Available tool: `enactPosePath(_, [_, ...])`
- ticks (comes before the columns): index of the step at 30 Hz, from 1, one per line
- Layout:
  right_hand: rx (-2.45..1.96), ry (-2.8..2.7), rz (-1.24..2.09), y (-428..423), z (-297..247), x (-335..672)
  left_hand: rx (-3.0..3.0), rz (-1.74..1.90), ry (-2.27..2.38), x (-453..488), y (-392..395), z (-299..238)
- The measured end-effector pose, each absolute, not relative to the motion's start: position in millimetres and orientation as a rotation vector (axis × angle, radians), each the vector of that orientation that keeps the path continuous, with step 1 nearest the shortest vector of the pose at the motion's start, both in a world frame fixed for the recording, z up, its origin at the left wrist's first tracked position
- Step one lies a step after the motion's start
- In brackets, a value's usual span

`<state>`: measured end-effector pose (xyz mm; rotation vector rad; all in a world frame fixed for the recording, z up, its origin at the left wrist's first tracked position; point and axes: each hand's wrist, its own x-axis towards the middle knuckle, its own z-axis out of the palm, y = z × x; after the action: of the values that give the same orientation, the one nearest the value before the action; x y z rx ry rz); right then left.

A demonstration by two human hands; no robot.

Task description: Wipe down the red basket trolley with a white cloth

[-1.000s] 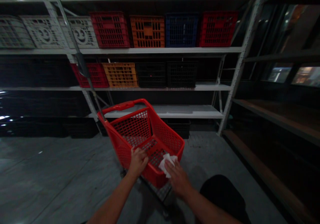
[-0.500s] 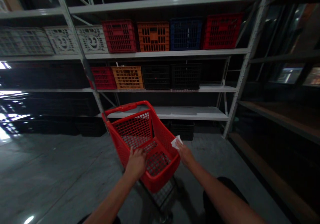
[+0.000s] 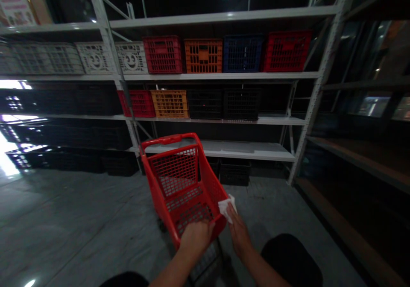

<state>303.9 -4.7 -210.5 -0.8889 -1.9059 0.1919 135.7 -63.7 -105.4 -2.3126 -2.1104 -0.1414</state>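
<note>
A red plastic shopping cart [image 3: 184, 201] stands on the floor before me, its handle on the far side. My left hand [image 3: 196, 235] is closed over the near rim of the basket. Pressed against the basket's right side near the front corner is a white cloth or tissue [image 3: 226, 208], and my right hand [image 3: 237, 229] holds it there with the fingers fairly straight. The cart's dark lower frame is partly hidden behind my arms.
Behind the cart runs a white metal shelf rack [image 3: 224, 77] with red, orange, blue, white and black crates, such as the orange crate [image 3: 203, 56]. More black crates [image 3: 235, 171] sit on the floor below. Dark shelving [image 3: 361, 152] lines the right side.
My left hand has gone from the basket's left side to its near rim and gripped it. My right hand, with the white cloth, has slid down towards the near corner. The view has shifted slightly.
</note>
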Motion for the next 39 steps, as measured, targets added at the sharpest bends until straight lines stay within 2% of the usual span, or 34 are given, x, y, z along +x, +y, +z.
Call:
enactPosePath(6, [-0.832,-2.101,0.239,13.3,-183.0,310.8,-2.342,-0.058,-2.053,123.0,-76.7,-107.1])
enactPosePath(17, [-0.891,-2.330,0.137,102.5,-117.3,272.1,-2.409,-0.049,-1.978,95.7,-81.2,-110.6])
enactPosePath(24, [-0.746,-2.272,0.042,-5.2,-161.4,301.9,-2.388,-0.056,-1.927,75.7,-77.6,-113.2])
enactPosePath(28, [-0.614,-2.347,0.013,-38.9,-164.3,314.5,-2.443,-0.057,-1.854,67.6,-75.1,-112.9])
enactPosePath(35, [-0.707,-2.417,-0.058,55.0,-122.6,303.0,-2.472,-0.039,-1.778,59.6,-72.2,-111.2])
enactPosePath(39, [-0.805,-2.308,-0.043,90.8,-118.7,293.0,-2.496,-0.059,-1.769,49.9,-71.7,-113.7])
